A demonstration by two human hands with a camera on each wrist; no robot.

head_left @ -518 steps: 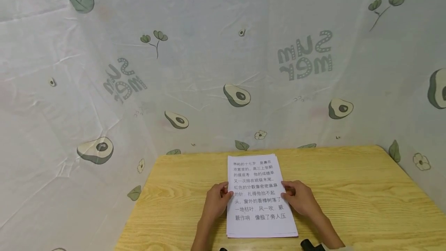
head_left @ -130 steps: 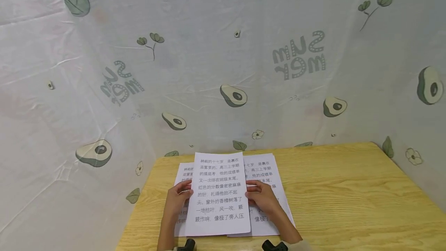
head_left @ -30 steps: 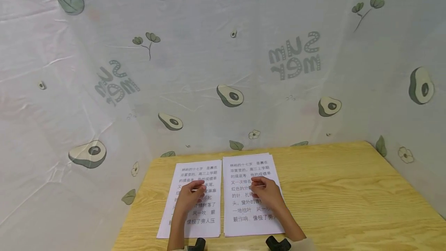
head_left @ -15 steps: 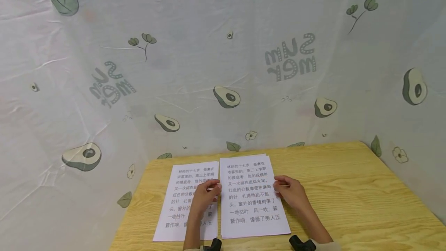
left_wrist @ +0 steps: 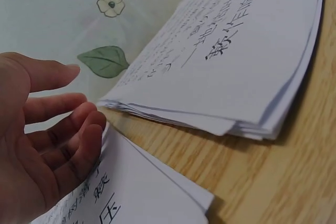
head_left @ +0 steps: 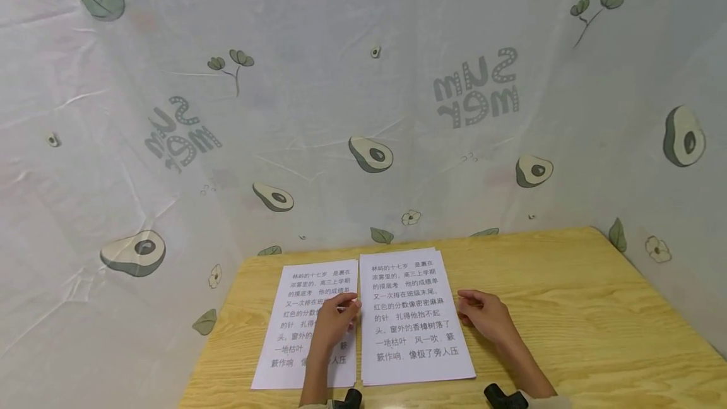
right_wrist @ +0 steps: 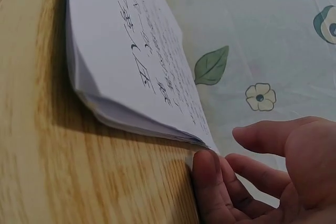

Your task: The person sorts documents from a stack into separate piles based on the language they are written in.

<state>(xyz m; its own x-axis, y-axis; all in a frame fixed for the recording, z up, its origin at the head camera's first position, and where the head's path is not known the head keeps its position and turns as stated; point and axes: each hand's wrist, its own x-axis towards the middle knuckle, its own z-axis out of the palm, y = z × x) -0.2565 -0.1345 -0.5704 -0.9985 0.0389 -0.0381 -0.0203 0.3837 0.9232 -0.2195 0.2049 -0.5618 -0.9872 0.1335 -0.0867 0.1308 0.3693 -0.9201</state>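
Two stacks of white printed paper lie side by side, a narrow gap between them. Over the inner edge of the left paper stack [head_left: 284, 314], my left hand [head_left: 334, 322] hovers with loosely bent fingers, close to the right stack's left edge. In the left wrist view its thumb and fingers [left_wrist: 92, 142] stand apart with nothing between them. My right hand [head_left: 487, 317] is just beyond the right edge of the right paper stack [head_left: 411, 314]. The right wrist view has its thumb raised and its fingers [right_wrist: 206, 169] near that stack's edge; whether they touch cannot be told.
Both stacks rest on a wood-grain table [head_left: 568, 308]. A pale curtain [head_left: 318, 112] printed with avocados, leaves and flowers hangs behind it and along the sides. Black wrist mounts [head_left: 502, 396] show at the bottom edge of the head view.
One stack lay there first; later my hands held paper between two piles. Over the last second, my hands moved rightward from above the stacks to either side of the right one.
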